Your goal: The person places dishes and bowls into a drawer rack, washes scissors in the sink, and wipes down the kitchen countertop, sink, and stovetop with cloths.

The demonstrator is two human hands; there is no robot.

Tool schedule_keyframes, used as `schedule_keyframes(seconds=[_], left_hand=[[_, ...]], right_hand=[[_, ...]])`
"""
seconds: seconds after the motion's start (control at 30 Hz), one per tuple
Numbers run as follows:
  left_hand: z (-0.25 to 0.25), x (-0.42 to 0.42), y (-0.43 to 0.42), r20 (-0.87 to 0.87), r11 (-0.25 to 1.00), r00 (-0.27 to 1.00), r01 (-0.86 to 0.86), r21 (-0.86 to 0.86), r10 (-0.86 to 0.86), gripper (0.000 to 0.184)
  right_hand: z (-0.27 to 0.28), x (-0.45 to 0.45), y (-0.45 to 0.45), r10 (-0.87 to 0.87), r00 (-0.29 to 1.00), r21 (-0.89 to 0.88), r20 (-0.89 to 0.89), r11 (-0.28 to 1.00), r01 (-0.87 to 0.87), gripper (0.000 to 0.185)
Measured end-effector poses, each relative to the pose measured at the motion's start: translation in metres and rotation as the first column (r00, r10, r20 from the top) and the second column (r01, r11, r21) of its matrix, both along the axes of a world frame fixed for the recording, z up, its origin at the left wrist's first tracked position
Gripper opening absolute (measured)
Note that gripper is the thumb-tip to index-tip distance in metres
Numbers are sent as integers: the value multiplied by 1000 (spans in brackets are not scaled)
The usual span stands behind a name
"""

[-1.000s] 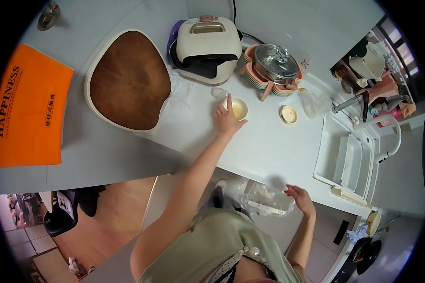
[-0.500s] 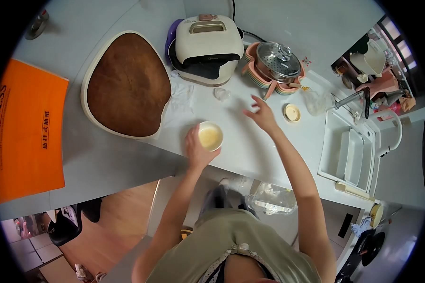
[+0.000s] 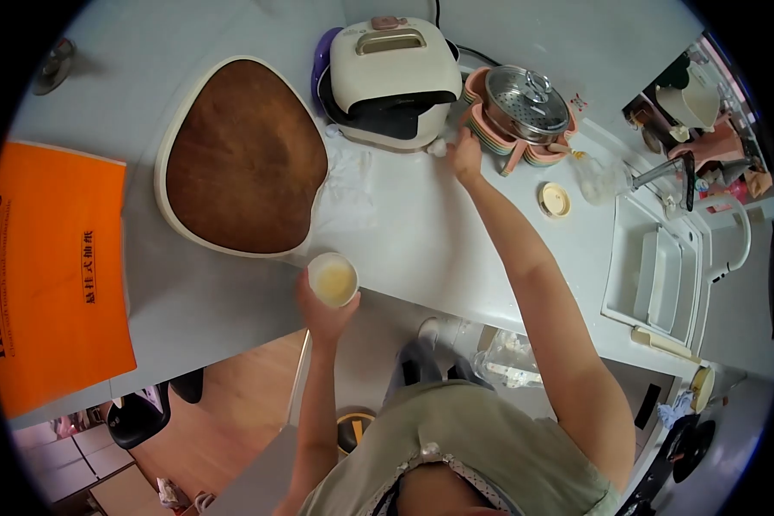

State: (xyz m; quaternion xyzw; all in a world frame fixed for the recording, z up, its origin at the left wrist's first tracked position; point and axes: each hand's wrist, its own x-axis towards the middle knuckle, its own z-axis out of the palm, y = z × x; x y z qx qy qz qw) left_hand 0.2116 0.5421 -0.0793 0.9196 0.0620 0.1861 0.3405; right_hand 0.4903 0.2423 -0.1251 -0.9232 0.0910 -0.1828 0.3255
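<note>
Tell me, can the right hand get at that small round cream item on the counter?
Probably yes: the right hand is beside the coloured stack, and bare counter lies between it and the cream item, with one pink handle jutting near the way. Whether it holds something, I can't tell.

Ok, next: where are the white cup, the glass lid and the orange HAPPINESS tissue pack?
White cup (image 3: 321, 267), head view: inner wall, beside the yellowish contents.
Glass lid (image 3: 522, 104), head view: glass beside the knob.
Orange HAPPINESS tissue pack (image 3: 56, 275), head view: orange face between the printed lines.
</note>
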Motion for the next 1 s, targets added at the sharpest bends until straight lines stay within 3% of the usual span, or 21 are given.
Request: schedule_keyframes(seconds=[0.03, 0.13, 0.17, 0.23, 0.27, 0.3, 0.4, 0.5, 0.57, 0.7, 0.8, 0.83, 0.87, 0.93, 1.0], left_hand=[[-3, 3, 0, -2, 1000, 1000, -9, -12, 9, 102], [-9, 21, -3, -3, 999, 999, -40, -36, 40, 102], [-10, 27, -5, -9, 998, 999, -53, -29, 53, 102], [-13, 36, -8, -43, 995, 996, -78, -61, 75, 102], [-15, 40, -8, -5, 998, 998, -58, -24, 57, 102], [-18, 42, -7, 36, 999, 999, -34, 11, 33, 102], [-30, 50, -7, 122, 996, 992, 17, 85, -28, 103], [-37, 53, -9, 66, 999, 998, -9, 50, 6, 106], [-31, 54, -15, 15, 999, 1000, -22, 38, 21, 108], [-24, 56, -24, -21, 998, 998, -50, 47, 51, 108], [-21, 52, -31, -20, 998, 998, -63, -5, 62, 108], [-20, 49, -33, -22, 998, 998, -59, -36, 58, 108], [-24, 49, -30, 69, 997, 997, -35, 65, 31, 106], [-38, 42, -22, 249, 968, 968, -29, 251, -36, 102], [-33, 31, -28, 333, 951, 943, -79, 299, -26, 94]], right_hand=[[0, -1, -4, 31, 998, 29, -59, 999, -29, 48], [-12, -9, -7, 138, 985, -33, 109, 990, -135, 62], [-11, -16, -10, 162, 986, -7, -45, 987, -163, 70], [-22, -33, -14, 208, 975, 14, 81, 978, -210, 68], [-4, -54, -16, 234, 972, 9, 17, 972, -234, 67], [-3, -73, -19, 238, 954, -50, 184, 971, -233, 63], [60, -162, -31, 284, 955, 128, 92, 947, -294, 50], [76, -248, -62, 314, 943, 108, 113, 939, -326, 39], [74, -303, -88, 227, 965, 40, 130, 972, -233, 33], [84, -389, -137, -139, 984, 0, 114, 990, 140, 26], [111, -422, -187, -209, 976, 67, 64, 976, 205, 20], [127, -431, -203, -210, 976, 12, 59, 978, 209, 19], [143, -440, -220, -217, 975, -31, 39, 975, 218, 19], [159, -465, -253, -268, 963, 348, -33, 900, 262, 18], [174, -496, -283, -252, 962, 591, -103, 763, 263, 17]])
